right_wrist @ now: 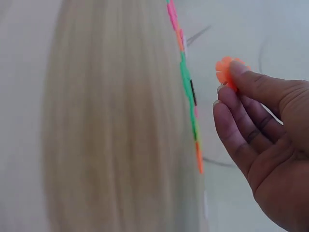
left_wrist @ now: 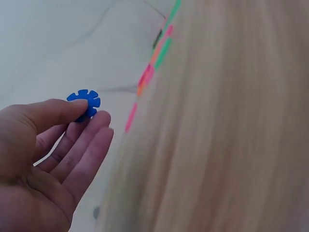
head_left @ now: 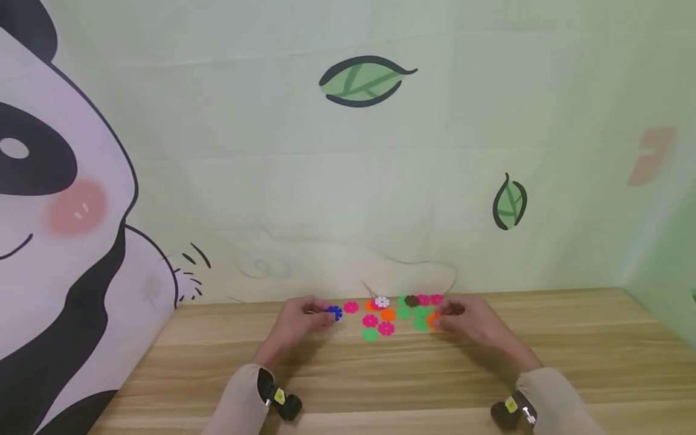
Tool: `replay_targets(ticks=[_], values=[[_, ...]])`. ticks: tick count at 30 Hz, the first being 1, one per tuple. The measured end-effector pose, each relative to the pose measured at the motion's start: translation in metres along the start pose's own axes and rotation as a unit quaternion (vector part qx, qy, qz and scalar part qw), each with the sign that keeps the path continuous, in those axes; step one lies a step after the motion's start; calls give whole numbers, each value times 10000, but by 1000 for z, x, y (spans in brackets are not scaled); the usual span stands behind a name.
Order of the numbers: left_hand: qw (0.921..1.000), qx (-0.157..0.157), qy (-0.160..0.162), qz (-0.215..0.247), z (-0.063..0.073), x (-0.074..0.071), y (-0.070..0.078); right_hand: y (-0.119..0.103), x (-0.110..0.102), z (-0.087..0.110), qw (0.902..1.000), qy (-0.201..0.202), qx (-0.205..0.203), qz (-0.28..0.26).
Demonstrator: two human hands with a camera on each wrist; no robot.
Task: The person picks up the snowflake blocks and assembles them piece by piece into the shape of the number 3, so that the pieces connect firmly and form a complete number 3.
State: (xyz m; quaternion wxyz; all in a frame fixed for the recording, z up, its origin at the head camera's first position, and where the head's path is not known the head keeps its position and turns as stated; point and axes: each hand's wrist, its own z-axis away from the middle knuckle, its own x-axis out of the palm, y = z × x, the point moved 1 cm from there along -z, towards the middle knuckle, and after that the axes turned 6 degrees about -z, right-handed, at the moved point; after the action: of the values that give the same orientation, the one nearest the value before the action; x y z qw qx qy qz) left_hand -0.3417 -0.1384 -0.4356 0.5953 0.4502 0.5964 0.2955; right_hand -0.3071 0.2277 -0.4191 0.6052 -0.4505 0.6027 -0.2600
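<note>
My left hand pinches a blue notched plastic disc between thumb and fingers; the left wrist view shows it raised off the wooden table. On the other side my right hand pinches an orange disc of the same flower-like shape, also held up. Between the hands, more such discs lie loosely spread: a pink disc nearest the left hand, an orange one near the middle, a white one on top of others, a brown one, and several green discs towards the right hand.
The discs lie near the back of the wood-grain table, against a pale green wall cloth. A printed panda fills the left side of the cloth. Both wrists carry black straps with small cameras.
</note>
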Motion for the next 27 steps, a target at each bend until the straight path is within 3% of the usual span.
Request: replay_targets(ticks=[2,6,10,18,27], values=[[9990,24,-159,414,4,1,5,-5,1,0,10000,16,-75,-10],[9965,104,-307,766,12,5,19,-17,2,2,9995,33,-318,26],[9952,247,-366,876,19,10,33,-27,6,3,9981,57,-618,-1],[9919,396,-578,1055,29,21,60,-43,15,7,9957,371,-843,31],[9853,479,-666,1501,36,28,75,-64,27,13,9910,468,-1240,-172]])
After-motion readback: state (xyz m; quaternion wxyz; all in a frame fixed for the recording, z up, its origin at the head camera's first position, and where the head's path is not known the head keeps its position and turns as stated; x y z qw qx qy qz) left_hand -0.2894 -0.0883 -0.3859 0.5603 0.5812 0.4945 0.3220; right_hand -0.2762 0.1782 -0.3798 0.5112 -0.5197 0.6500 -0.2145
